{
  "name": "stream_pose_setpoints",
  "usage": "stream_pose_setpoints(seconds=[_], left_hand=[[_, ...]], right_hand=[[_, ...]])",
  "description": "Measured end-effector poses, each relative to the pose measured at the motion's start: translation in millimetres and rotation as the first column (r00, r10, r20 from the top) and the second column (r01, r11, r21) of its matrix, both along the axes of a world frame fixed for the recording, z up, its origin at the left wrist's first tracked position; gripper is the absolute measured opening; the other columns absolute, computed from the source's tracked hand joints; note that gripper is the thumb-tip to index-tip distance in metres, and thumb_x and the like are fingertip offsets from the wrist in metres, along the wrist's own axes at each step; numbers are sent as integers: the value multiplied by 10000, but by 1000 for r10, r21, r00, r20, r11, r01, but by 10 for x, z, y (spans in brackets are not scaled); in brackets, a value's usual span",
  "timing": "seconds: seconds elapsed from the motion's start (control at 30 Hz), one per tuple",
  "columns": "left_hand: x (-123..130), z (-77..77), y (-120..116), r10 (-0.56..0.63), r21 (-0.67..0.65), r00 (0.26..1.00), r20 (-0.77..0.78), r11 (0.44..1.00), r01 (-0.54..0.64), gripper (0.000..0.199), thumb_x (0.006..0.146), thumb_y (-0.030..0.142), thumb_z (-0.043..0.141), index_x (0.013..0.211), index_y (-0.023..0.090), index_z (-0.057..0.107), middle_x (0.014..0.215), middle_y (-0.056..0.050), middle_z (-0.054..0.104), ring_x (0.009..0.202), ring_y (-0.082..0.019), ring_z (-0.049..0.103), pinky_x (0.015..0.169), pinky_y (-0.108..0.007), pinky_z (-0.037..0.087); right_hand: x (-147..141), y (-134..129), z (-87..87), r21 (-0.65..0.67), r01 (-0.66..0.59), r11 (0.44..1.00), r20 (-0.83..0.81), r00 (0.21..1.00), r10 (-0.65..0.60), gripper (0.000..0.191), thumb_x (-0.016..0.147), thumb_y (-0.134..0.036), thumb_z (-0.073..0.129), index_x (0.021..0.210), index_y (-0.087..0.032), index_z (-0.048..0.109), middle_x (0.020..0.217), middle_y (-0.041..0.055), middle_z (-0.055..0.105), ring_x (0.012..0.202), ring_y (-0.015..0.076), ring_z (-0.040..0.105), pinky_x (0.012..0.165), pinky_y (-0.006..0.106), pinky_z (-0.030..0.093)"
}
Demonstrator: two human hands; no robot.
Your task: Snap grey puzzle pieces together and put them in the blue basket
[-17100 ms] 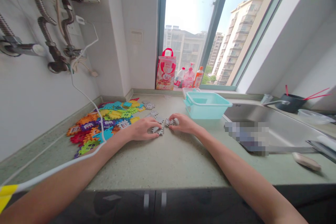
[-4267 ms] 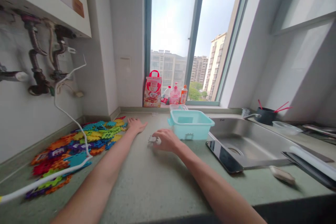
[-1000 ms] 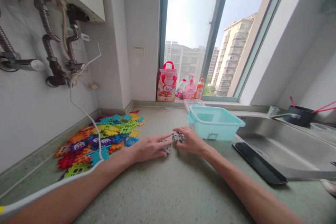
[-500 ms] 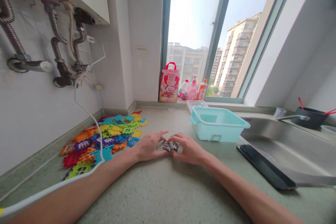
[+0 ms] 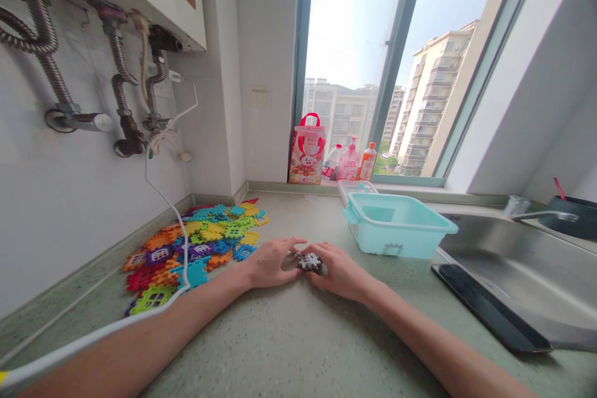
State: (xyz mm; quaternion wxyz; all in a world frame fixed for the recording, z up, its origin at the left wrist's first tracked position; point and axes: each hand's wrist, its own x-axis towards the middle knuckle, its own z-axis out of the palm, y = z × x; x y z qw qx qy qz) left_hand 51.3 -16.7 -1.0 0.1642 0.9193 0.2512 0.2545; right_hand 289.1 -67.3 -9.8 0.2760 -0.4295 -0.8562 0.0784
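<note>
A small grey-and-white interlocking building block [image 5: 308, 260] with a window-like lattice and toothed edges is low over the counter, between my two hands. My left hand [image 5: 270, 263] grips its left edge, thumb in front and fingers behind. From the other side, my right hand [image 5: 339, 270] closes around its right part, the fingers curled over the top and the thumb below. The hands partly hide the block's ends. To the left lies a heap of similar interlocking blocks [image 5: 205, 242] in orange, red, purple, blue, yellow and green.
A turquoise plastic bin [image 5: 398, 227] stands right of my hands, a clear lid [image 5: 353, 189] behind it. A black phone-like slab [image 5: 489, 308] lies beside the sink [image 5: 532, 267]. A white cable [image 5: 185, 255] crosses the heap and my left forearm. Bottles and a bag [image 5: 308, 155] line the windowsill.
The whole view has shifted slightly, so things appear further right. Both hands stay at the block, which has turned a little between the fingers.
</note>
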Motion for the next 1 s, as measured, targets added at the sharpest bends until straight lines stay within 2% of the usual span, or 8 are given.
stream_pose_setpoints(seconds=[0.17,0.27,0.5,0.63,0.77,0.9,1.0], left_hand=[[-3,-4,-17,-3,-16,1000,-16,1000,2,615,879,317,750,1449,263,523,1274,-68,726,1206,-263,678,1071,-410,506],[-8,-12,-19,-9,-12,1000,-23,1000,8,625,894,361,749,1464,259,513,1262,-71,729,1211,-270,672,1075,-414,501],[3,-10,-21,30,39,999,-46,999,-28,915,755,440,834,1546,218,432,1291,-101,698,1256,-315,631,1131,-461,465],[25,-26,-13,39,54,998,-49,998,-36,945,756,445,817,1575,228,398,1334,-107,688,1287,-325,618,1162,-479,439],[30,-34,-6,36,71,997,-65,997,-31,1005,739,481,824,1597,243,359,1429,-116,640,1337,-342,591,1229,-517,358],[2,-30,4,35,96,999,-38,995,-31,1016,726,472,838,1598,256,362,1447,-110,622,1346,-347,570,1201,-509,392],[-23,-25,14,18,130,1000,-9,991,-16,1009,727,454,842,1594,242,372,1474,-120,596,1360,-346,547,1186,-503,410]], right_hand=[[-11,16,-19,-12,-22,1000,-39,999,22,416,798,-202,766,1204,-249,689,1089,66,739,1030,269,672,912,377,526],[-20,29,-42,20,-48,999,-53,997,49,425,773,-154,740,1185,-248,696,1096,68,735,1011,261,676,908,371,528],[-31,3,-14,4,-61,998,-15,998,61,472,715,-152,739,1176,-244,690,1102,62,718,986,253,675,912,376,530],[-53,0,-4,15,-55,998,3,998,55,518,703,-167,740,1212,-231,671,1132,83,700,1022,266,673,936,393,535],[-88,-4,22,14,-53,999,15,999,53,511,683,-179,761,1184,-214,669,1153,99,696,1025,281,684,937,401,541],[-99,-25,62,39,-53,998,46,998,51,477,693,-190,775,1159,-225,681,1081,71,695,936,247,684,875,351,548],[-61,-25,112,88,-79,993,91,993,71,492,692,-184,787,1170,-233,682,1102,71,696,964,248,677,882,344,546]])
